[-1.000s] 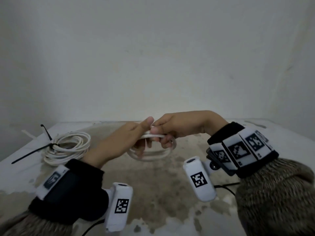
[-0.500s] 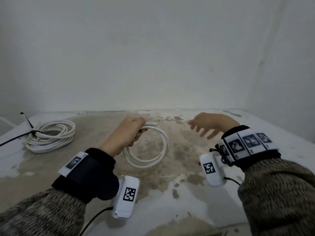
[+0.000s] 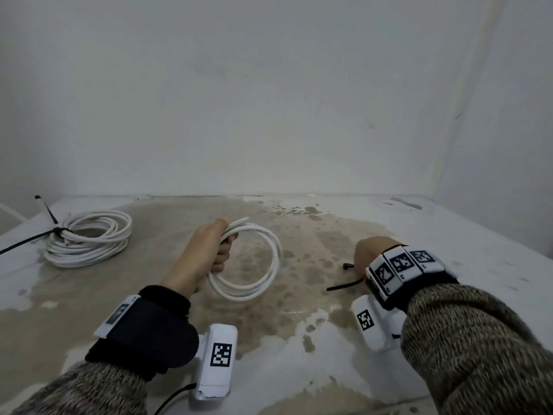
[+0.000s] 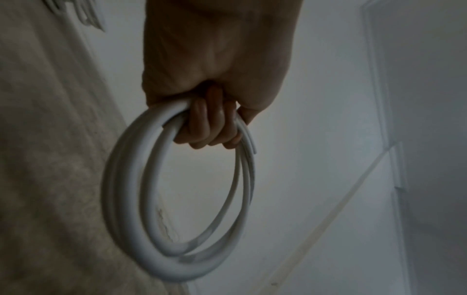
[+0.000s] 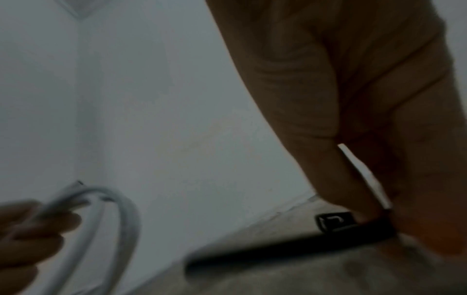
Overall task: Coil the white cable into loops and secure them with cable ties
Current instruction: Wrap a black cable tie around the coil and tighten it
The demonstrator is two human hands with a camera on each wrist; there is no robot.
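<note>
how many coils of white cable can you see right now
2. One coil hangs from the left hand, untied. The other coil lies on the table at far left, already bound with a black cable tie.

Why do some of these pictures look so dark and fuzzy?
Head view: evenly lit and sharp, walls bending at the edges from the wide lens. Left wrist view: dim, the left hand shadowed, the coiled white cable softly blurred. Right wrist view: darkest and smeared; the right hand and the black plastic cable tie are blurry.
</note>
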